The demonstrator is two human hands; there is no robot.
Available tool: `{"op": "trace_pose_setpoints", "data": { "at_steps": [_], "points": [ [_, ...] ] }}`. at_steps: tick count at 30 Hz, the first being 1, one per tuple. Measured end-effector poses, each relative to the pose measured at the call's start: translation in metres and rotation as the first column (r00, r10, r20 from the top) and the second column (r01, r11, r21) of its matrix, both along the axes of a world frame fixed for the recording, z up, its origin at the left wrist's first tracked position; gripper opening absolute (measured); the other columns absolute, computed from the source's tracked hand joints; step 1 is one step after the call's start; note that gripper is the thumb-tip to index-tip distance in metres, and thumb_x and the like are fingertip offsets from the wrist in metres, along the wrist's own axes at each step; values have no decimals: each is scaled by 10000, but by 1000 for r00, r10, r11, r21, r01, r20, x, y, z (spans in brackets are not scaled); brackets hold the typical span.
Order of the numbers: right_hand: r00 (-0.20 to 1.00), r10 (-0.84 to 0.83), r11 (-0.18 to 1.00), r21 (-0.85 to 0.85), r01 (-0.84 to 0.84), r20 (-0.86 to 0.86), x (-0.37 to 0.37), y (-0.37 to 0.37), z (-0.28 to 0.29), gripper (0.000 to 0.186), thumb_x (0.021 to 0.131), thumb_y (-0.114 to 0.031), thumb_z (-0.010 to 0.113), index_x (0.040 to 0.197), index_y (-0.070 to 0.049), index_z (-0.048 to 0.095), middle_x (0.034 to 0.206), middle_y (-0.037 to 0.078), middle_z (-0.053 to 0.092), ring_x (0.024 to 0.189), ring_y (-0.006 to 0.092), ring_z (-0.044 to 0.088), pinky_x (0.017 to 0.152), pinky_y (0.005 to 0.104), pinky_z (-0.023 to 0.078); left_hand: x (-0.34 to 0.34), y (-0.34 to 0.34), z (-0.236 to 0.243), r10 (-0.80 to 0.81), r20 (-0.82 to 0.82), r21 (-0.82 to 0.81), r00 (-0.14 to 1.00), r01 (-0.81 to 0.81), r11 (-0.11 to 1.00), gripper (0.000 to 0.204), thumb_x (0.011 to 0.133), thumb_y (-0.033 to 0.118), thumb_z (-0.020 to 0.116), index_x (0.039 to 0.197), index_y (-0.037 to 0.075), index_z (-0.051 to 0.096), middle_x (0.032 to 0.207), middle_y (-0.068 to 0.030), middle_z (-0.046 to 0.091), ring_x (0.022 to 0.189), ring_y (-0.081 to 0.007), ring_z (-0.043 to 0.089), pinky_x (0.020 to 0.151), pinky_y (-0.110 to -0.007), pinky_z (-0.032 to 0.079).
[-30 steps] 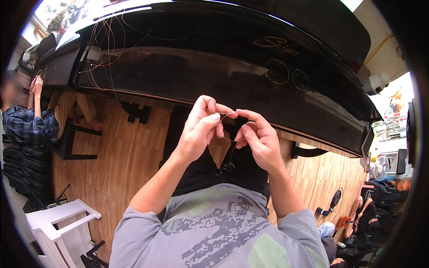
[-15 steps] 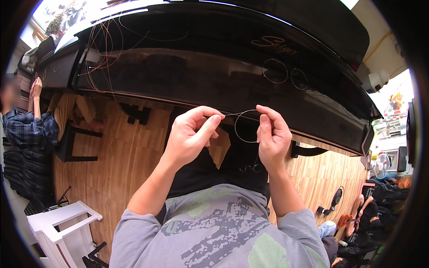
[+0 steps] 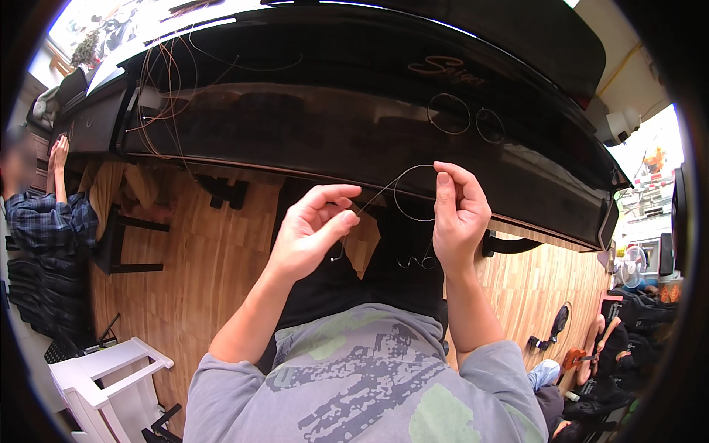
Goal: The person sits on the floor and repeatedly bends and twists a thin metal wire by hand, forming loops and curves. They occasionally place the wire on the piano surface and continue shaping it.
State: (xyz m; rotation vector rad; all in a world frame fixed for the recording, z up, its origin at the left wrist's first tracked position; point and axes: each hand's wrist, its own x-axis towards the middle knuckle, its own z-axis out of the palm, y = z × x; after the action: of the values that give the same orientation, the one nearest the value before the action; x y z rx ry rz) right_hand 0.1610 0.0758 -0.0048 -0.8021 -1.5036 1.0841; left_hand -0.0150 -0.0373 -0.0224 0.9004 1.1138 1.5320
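From my remote feed I count two bare hands at work and one thin metal wire between them, bent into a single round loop in front of the piano's edge. The right hand (image 3: 459, 218) pinches the wire (image 3: 395, 196) at the loop's far side with thumb and forefinger. On the left hand (image 3: 306, 230), thumb and forefinger stand parted, the wire running past the thumb tip; I cannot tell whether the other fingers grip it. One curly length (image 3: 427, 263) hangs below the right hand, against dark trousers, and I cannot tell whether it belongs to the same wire. Ahead of me, two wire rings, a larger one (image 3: 449, 134) and a smaller one (image 3: 504, 129), lie side by side on the glossy black piano (image 3: 317, 111). Toward its left end sits one loose bundle of copper-coloured strings, too tangled for me to count. Beneath runs a wood-plank floor (image 3: 177, 273). At left I see one co-worker in a plaid shirt (image 3: 52, 221) and one white stand (image 3: 118, 365); at right, one fan (image 3: 631, 267) and one red-brown stringed instrument (image 3: 574, 358).
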Motion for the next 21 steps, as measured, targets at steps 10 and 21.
{"op": "trace_pose_setpoints", "data": {
  "at_steps": [10,21],
  "points": [
    [998,-46,997,64,43,50,2,2,1,112,940,-56,585,1016,-11,653,683,-72,499,564,-8,386,503,151,311,1,3,-4,-191,39,-70,981,194,979,168,934,150,616,977,-4,666,829,-35,668,759,-71,614,698,-219,510],
    [978,-106,943,331,42,179,-1,-4,-8,144,908,-12,606,1044,-11,653,733,0,600,544,26,448,500,176,372,10,10,18,-74,271,-10,960,80,997,87,918,97,624,971,29,617,799,-55,686,703,-79,631,675,-205,503]
  ]
}}
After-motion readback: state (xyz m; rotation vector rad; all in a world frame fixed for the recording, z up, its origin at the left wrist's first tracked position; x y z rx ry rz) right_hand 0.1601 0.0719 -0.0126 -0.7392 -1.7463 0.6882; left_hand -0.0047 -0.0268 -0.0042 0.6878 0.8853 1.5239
